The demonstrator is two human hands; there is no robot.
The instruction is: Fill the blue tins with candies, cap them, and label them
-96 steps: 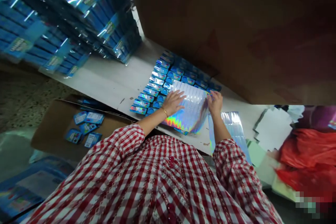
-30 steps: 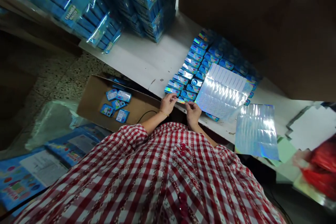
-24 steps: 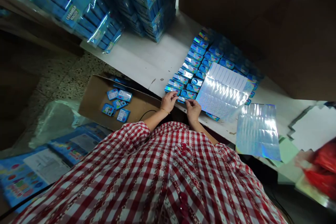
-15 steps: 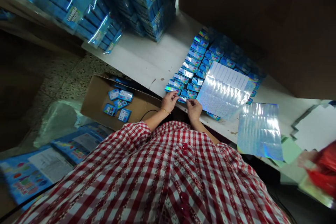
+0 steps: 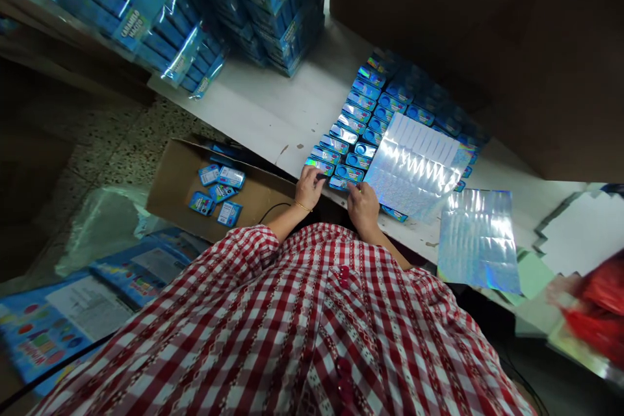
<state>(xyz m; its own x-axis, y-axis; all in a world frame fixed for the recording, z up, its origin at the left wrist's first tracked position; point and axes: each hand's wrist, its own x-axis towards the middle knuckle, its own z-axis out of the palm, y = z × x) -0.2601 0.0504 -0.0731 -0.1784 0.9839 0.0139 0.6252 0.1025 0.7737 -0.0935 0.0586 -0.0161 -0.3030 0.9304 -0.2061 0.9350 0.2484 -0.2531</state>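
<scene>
1. Fingers of the left hand point(image 5: 307, 189) and right hand point(image 5: 363, 209) gather at the near edge of rows of blue packs point(image 5: 361, 101), left of a silvery sheet point(image 5: 414, 166) laid over part of those rows, in the head view. Left fingertips curl close together; whether they pinch anything cannot be told. Right thumb and forefinger bunch likewise, their grip equally unclear.

2. Just left of the silvery sheet's near-left corner, one front-row pack point(image 5: 338, 182) lies between the two hands. Its long axis runs roughly from one hand toward the other. It sits right of the left fingertips and just left of the right ones; the right hand looks nearer, though contact cannot be confirmed.

3. Beneath the silvery sheet and the rows spreads a white table point(image 5: 273, 114). Right of the sheet lie a second sheet point(image 5: 478, 240), white paper point(image 5: 582, 234) and red plastic point(image 5: 597, 305). Well left of it, an open cardboard box point(image 5: 168, 188) holds loose packs point(image 5: 201, 202); wrapped stacks point(image 5: 277, 3) rise to its far left, and a dark brown panel point(image 5: 468, 65) looms behind.
</scene>
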